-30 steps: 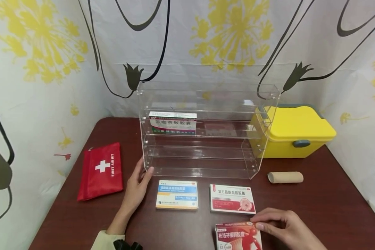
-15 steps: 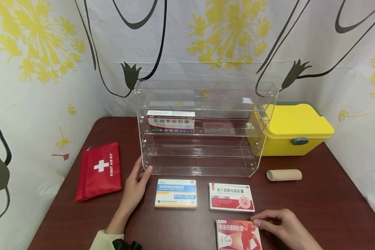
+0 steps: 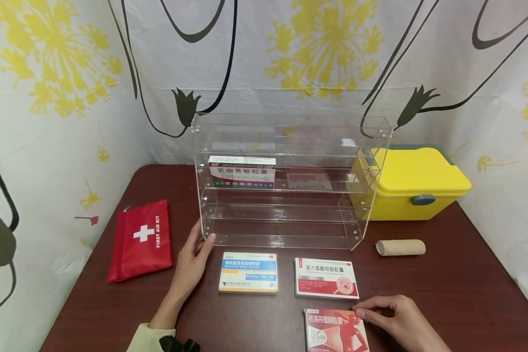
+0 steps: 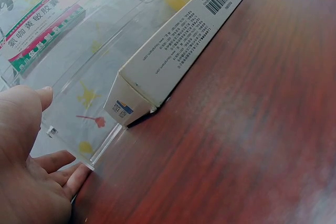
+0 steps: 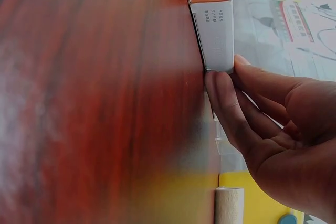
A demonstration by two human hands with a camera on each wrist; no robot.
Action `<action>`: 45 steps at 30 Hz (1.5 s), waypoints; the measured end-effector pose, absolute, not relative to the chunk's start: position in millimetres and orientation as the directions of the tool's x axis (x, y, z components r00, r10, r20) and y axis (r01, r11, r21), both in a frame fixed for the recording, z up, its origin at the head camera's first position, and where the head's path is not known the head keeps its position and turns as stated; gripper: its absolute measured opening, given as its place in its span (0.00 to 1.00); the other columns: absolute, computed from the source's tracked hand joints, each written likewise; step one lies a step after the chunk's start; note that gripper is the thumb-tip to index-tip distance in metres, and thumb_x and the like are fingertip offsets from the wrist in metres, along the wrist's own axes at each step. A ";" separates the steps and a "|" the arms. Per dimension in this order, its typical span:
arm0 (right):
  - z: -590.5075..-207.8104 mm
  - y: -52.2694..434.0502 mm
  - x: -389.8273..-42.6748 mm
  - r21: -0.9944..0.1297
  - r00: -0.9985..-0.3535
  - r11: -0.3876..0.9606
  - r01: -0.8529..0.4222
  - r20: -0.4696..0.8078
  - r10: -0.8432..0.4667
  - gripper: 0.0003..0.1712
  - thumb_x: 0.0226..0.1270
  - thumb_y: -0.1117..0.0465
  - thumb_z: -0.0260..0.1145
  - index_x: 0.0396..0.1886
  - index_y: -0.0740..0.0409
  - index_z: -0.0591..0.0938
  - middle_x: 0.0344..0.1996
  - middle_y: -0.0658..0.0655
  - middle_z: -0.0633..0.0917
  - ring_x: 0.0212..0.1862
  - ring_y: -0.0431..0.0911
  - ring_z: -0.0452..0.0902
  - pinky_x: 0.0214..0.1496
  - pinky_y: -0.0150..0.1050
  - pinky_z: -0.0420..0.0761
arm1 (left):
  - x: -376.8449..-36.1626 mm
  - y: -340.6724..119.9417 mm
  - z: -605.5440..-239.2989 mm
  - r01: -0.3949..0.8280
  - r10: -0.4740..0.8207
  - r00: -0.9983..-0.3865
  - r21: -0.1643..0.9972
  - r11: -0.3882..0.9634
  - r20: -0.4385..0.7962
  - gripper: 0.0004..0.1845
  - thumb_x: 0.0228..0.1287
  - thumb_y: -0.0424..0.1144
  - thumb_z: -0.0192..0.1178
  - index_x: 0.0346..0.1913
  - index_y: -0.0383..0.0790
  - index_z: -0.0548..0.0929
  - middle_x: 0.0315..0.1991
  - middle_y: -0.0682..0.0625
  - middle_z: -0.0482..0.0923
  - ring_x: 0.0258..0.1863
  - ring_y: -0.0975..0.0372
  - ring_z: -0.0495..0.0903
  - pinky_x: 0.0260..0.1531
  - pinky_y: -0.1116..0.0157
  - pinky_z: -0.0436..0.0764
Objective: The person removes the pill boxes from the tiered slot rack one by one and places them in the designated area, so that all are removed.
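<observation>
In the head view my left hand (image 3: 191, 264) holds the lower left corner of a clear acrylic rack (image 3: 281, 242), thumb at the front edge. The left wrist view shows its fingers (image 4: 58, 161) around the side panel. My right hand (image 3: 400, 318) pinches the upper right corner of a red medicine box (image 3: 334, 332), which lies face up near the front edge of the view. Thumb and fingertips at that corner show in the right wrist view. Behind it lies a white-and-red medicine box (image 3: 326, 277); to the left, a blue-and-white medicine box (image 3: 248, 273).
A white-and-green medicine box (image 3: 242, 172) stands on a middle shelf at the left. Right of the rack are a yellow case (image 3: 422, 181) and a cardboard tube (image 3: 400, 247). A red first aid pouch (image 3: 143, 239) lies at the left of the brown table (image 3: 237, 322).
The red medicine box, tipped up with its far side showing a second ago, now lies flat with my right hand still at its corner. My left hand has stayed on the rack.
</observation>
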State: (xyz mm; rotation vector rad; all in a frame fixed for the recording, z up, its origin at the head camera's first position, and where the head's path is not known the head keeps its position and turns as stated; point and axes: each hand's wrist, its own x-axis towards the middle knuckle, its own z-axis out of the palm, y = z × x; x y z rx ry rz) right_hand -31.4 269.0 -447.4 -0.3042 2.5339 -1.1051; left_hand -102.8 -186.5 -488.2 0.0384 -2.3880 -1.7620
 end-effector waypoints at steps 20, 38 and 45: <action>-328.4 236.3 -100.5 -0.389 -0.748 0.656 -0.648 0.488 -0.450 0.20 0.54 0.67 0.77 0.47 0.46 0.87 0.39 0.38 0.86 0.38 0.31 0.81 0.39 0.22 0.76 | -99.8 -187.2 -494.2 0.062 -0.135 -0.985 0.952 0.301 0.107 0.32 0.70 0.50 0.59 0.73 0.71 0.60 0.68 0.52 0.67 0.61 0.56 0.74 0.55 0.53 0.75; -281.7 98.7 -214.6 -0.421 -0.676 0.529 -0.737 0.434 -0.595 0.14 0.67 0.61 0.68 0.51 0.59 0.84 0.46 0.54 0.84 0.44 0.45 0.83 0.46 0.41 0.82 | -101.3 -182.0 -491.6 0.057 -0.140 -0.985 0.953 0.299 0.103 0.33 0.70 0.50 0.60 0.73 0.72 0.59 0.68 0.54 0.67 0.61 0.58 0.73 0.55 0.53 0.77; -284.3 95.6 -222.7 -0.478 -0.668 0.469 -0.743 0.476 -0.573 0.08 0.65 0.64 0.70 0.43 0.59 0.87 0.39 0.51 0.83 0.39 0.41 0.82 0.42 0.37 0.82 | -97.0 -180.3 -477.9 0.055 -0.149 -0.984 0.957 0.284 0.100 0.33 0.70 0.47 0.60 0.75 0.62 0.60 0.68 0.48 0.68 0.61 0.54 0.73 0.55 0.51 0.76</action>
